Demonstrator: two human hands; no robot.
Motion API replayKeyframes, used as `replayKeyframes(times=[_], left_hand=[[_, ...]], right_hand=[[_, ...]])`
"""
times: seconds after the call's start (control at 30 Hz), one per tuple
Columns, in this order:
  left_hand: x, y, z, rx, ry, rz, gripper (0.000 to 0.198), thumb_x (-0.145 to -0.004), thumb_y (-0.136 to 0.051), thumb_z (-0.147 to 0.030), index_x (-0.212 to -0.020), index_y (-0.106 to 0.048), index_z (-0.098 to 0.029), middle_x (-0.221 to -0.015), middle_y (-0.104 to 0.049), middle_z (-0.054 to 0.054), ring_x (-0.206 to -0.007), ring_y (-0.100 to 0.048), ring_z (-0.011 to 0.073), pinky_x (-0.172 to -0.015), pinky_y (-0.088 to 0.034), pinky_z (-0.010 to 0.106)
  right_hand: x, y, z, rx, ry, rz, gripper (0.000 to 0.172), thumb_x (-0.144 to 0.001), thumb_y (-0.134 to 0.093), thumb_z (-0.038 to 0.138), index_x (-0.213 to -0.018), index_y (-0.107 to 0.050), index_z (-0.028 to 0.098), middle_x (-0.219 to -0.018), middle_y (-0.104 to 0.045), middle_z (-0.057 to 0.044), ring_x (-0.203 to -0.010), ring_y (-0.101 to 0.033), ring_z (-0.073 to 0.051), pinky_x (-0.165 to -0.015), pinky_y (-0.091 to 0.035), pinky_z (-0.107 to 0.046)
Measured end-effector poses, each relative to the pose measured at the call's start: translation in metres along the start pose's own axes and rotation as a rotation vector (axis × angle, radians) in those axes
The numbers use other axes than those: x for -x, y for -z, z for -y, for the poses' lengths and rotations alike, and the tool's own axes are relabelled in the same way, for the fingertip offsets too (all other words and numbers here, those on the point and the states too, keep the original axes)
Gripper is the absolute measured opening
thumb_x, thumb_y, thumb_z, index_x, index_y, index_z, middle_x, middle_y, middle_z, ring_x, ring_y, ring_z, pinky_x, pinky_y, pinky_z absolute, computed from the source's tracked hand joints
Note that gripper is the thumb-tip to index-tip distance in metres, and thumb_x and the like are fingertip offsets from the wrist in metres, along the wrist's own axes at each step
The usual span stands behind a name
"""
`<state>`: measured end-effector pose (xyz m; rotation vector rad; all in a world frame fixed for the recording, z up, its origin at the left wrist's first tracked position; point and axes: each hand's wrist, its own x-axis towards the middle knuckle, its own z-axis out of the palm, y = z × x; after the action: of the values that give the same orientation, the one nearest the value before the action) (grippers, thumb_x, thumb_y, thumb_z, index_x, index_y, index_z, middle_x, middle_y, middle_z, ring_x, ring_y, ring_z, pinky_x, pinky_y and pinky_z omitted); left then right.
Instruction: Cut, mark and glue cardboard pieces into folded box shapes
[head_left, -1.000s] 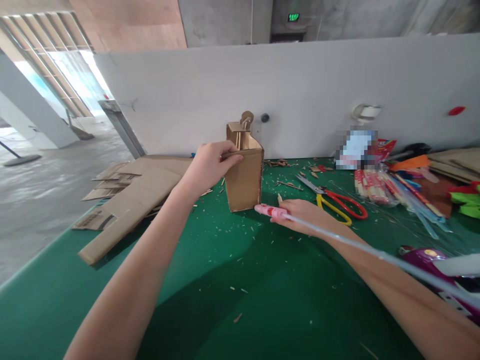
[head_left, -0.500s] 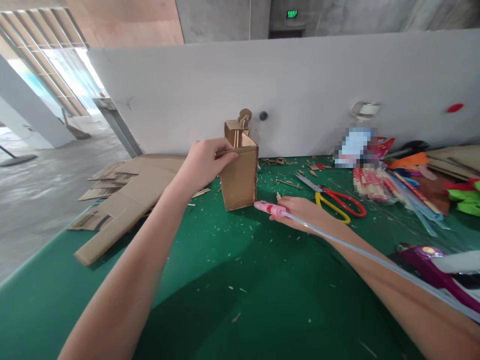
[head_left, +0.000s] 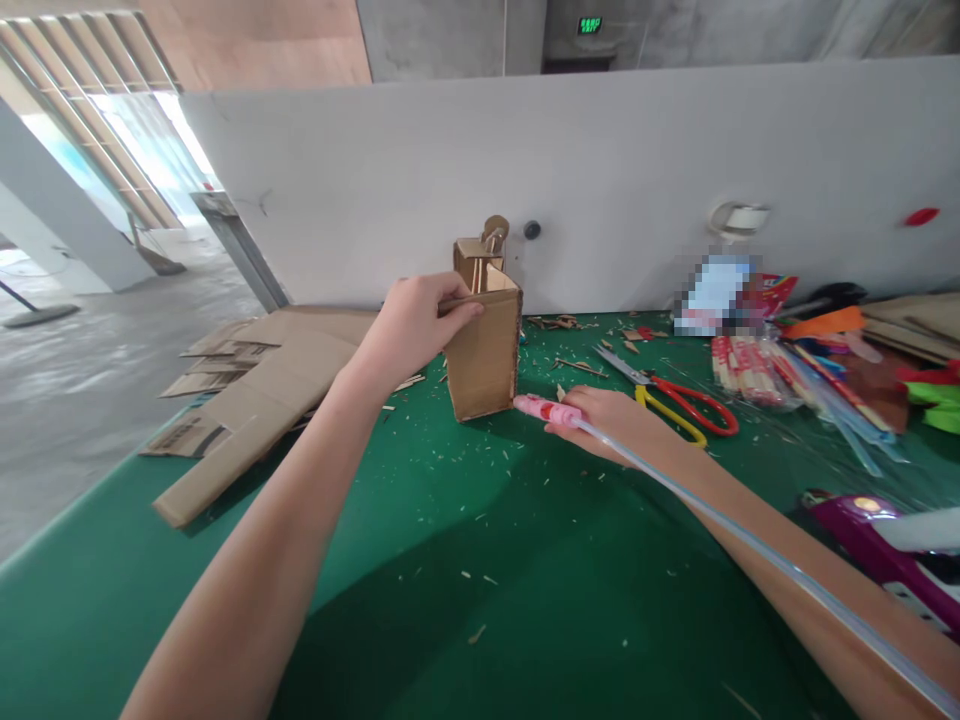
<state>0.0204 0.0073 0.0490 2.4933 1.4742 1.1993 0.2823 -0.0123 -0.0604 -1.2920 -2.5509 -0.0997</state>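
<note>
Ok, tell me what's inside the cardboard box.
A stick frame topped by a round disc rises from the open top of the cardboard box. Its walls hide everything lower inside.

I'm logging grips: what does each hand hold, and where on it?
Left hand pinches the upright cardboard box at its top edge. Right hand grips the clear rod just behind its pink tip.

The tall, open-topped cardboard box (head_left: 486, 355) stands upright on the green surface (head_left: 465, 520), with a small stick-and-disc frame rising from its rear rim. The pink-tipped clear tube (head_left: 547, 409) sits low, its pink end just beside the box's lower right corner. Its translucent length trails back toward the near right.
</note>
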Motion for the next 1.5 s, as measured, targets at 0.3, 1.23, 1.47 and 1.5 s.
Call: replayKeyframes(times=[0.3,1.23,1.47,1.5], left_hand=[[0.002,0.001,-0.012,-0.011,0.018,-0.002,0.015,-0.081,-0.055,-0.027,-0.069,-0.059,-0.02,-0.064,-0.059,0.002,-0.061,-0.049,0.0148,-0.06,-0.035,0.03],[0.006,-0.005,-0.022,-0.035,0.023,-0.038,0.018,-0.08,-0.053,-0.024,-0.063,-0.051,-0.019,-0.055,-0.051,-0.002,-0.052,-0.038,0.0107,-0.055,-0.03,0.028],[0.006,-0.004,-0.021,-0.071,0.02,-0.029,0.02,-0.082,-0.053,-0.027,-0.065,-0.052,-0.019,-0.058,-0.055,0.0,-0.055,-0.045,0.0122,-0.055,-0.032,0.027],[0.006,-0.004,-0.022,-0.103,0.024,-0.018,0.02,-0.083,-0.052,-0.027,-0.065,-0.053,-0.019,-0.058,-0.056,0.0,-0.055,-0.046,0.0127,-0.055,-0.033,0.028]], right_hand=[[0.0,0.005,0.001,0.031,-0.042,-0.206,0.029,-0.092,-0.046,0.043,-0.083,-0.057,0.018,-0.082,-0.061,-0.007,-0.076,-0.061,-0.02,-0.062,-0.041,-0.029],[-0.009,0.003,0.018,-0.352,-0.137,-0.576,0.025,-0.087,-0.052,0.043,-0.071,-0.05,0.023,-0.062,-0.049,0.0,-0.058,-0.049,-0.017,-0.057,-0.039,-0.029],[-0.009,-0.005,0.015,-0.372,-0.186,-0.426,0.039,-0.087,-0.049,0.045,-0.056,-0.041,0.023,-0.055,-0.047,0.001,-0.053,-0.046,-0.015,-0.054,-0.036,-0.029],[-0.008,-0.006,0.015,-0.379,-0.2,-0.416,0.04,-0.087,-0.049,0.045,-0.055,-0.04,0.023,-0.052,-0.045,0.001,-0.051,-0.044,-0.015,-0.052,-0.035,-0.028]])
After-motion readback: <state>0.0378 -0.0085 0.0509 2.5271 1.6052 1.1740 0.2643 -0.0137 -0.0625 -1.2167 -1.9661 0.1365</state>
